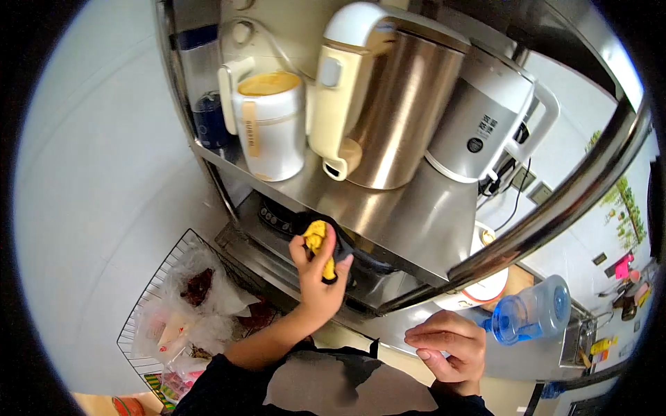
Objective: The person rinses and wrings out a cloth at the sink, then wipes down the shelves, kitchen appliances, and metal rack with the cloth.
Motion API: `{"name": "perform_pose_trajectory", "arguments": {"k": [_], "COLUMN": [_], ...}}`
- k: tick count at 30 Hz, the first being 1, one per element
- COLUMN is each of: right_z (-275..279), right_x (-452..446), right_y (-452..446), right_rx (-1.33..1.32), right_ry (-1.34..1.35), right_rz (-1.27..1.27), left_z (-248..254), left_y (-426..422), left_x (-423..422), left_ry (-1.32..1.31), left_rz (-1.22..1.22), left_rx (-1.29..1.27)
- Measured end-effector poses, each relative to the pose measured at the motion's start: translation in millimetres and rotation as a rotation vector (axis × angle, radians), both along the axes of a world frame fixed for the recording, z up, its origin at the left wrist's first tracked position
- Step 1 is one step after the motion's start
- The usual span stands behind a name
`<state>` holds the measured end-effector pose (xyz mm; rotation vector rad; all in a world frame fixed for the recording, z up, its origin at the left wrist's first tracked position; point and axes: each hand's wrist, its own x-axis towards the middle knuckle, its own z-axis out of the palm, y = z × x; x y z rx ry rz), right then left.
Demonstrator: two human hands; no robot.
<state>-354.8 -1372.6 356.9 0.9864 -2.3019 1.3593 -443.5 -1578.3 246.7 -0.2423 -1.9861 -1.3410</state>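
My left hand (320, 291) reaches to the lower shelf of a metal rack, its fingers closed around a crumpled yellow cloth (316, 237). The cloth is against or very close to a black appliance (354, 253) with round buttons at its left; my hand hides part of it. Away from the rack, my right hand (447, 347) hovers at the lower right with its fingers bent and pressed together, and nothing shows in it. Above my left hand is the steel upper shelf (333, 201).
On the upper shelf stand a white soymilk maker (270, 128), a large steel jug-shaped appliance (409, 111) and a silver-grey one (479, 114). A wire basket (149, 298) with plastic bags is at the left. A blue water bottle (531, 312) and a sink (576, 340) are at the right.
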Motion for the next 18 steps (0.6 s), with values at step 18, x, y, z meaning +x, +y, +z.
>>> {"name": "perform_pose_trajectory", "arguments": {"k": [18], "right_z": [-18], "right_x": [30], "right_y": [50], "right_rx": [-0.088], "right_ry": [-0.017], "right_rz": [-0.082], "left_z": [-9], "left_y": [18], "left_x": [36], "left_ry": [-0.576], "left_rz": [-1.218], "left_rx": [0.644]}}
